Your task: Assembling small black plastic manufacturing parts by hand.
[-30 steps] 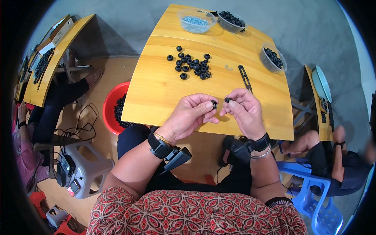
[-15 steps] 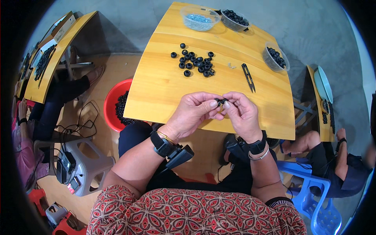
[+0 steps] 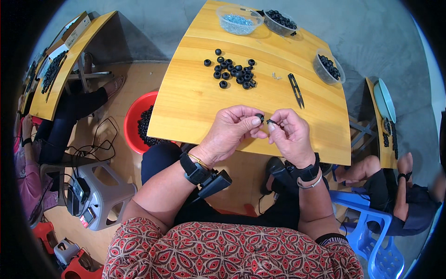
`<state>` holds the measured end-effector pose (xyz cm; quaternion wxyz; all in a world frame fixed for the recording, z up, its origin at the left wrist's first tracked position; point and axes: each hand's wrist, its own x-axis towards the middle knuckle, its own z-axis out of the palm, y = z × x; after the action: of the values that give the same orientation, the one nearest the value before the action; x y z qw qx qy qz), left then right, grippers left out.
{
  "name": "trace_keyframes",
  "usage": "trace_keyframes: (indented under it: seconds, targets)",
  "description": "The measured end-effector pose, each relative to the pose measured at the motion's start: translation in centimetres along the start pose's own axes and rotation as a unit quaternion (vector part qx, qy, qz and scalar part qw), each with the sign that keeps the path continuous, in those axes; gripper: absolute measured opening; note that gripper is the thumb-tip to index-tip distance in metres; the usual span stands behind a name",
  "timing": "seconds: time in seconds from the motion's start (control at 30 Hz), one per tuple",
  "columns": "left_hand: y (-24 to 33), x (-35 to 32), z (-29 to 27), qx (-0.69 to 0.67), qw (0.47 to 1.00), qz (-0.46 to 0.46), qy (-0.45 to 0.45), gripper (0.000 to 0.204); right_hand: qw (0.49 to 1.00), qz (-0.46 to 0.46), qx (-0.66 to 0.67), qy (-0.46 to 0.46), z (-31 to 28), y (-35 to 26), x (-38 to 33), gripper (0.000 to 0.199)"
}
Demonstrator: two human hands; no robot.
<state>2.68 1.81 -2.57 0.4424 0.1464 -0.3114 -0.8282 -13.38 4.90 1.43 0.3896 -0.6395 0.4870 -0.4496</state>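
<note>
Over the near edge of the table my left hand [image 3: 231, 132] pinches a small black ring-like part [image 3: 259, 117] between thumb and forefinger. Close beside it my right hand [image 3: 292, 139] pinches a smaller black piece [image 3: 270, 122], mostly covered by the fingertips. A narrow gap separates the two pieces. Ahead of my hands lies a loose cluster of round black parts with holes [image 3: 223, 84], like thick beads. Black thread snips [image 3: 295, 90] lie to the right of the cluster, near a few tiny clear bits [image 3: 276, 76].
Along the far side of the wooden table [image 3: 186, 102] stand a clear bowl of bluish bits [image 3: 238, 22] and a bowl of black parts [image 3: 280, 22]. Another such bowl [image 3: 328, 67] sits at the right edge. A red basin [image 3: 132, 122] is on the floor. People sit at both sides.
My hands have drawn slightly apart, and the black pieces that were together between my fingertips are now separate, one in each hand.
</note>
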Motion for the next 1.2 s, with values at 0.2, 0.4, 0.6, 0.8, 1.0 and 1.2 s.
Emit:
trace_keyframes:
  seconds: [0.2,0.4,0.6,0.8,1.0,1.2]
  targets:
    - [-0.12,0.07,0.17,0.044,0.999,0.006,0.024,0.016,0.999,-0.013,-0.032,-0.012,-0.25,-0.10,0.03,0.011]
    - [-0.08,0.03,0.36,0.069,0.997,0.012,0.019,0.016,0.999,0.001,-0.045,-0.017,-0.47,-0.14,0.08,0.010]
    - [-0.11,0.01,0.45,0.079,0.996,0.026,0.015,0.016,1.000,0.009,-0.011,-0.023,-0.21,-0.07,0.07,0.009]
    - [-0.09,0.02,0.46,0.090,0.995,0.036,0.010,0.016,0.999,0.016,0.011,-0.034,-0.26,-0.40,0.03,0.009]
    - [-0.13,-0.05,0.48,0.105,0.993,0.043,0.029,0.016,0.993,0.040,0.096,-0.060,-0.29,-0.49,0.16,0.009]
    - [-0.31,-0.10,0.75,0.138,0.988,0.054,0.045,0.015,0.981,0.077,0.160,-0.077,-0.68,-0.53,0.16,0.008]
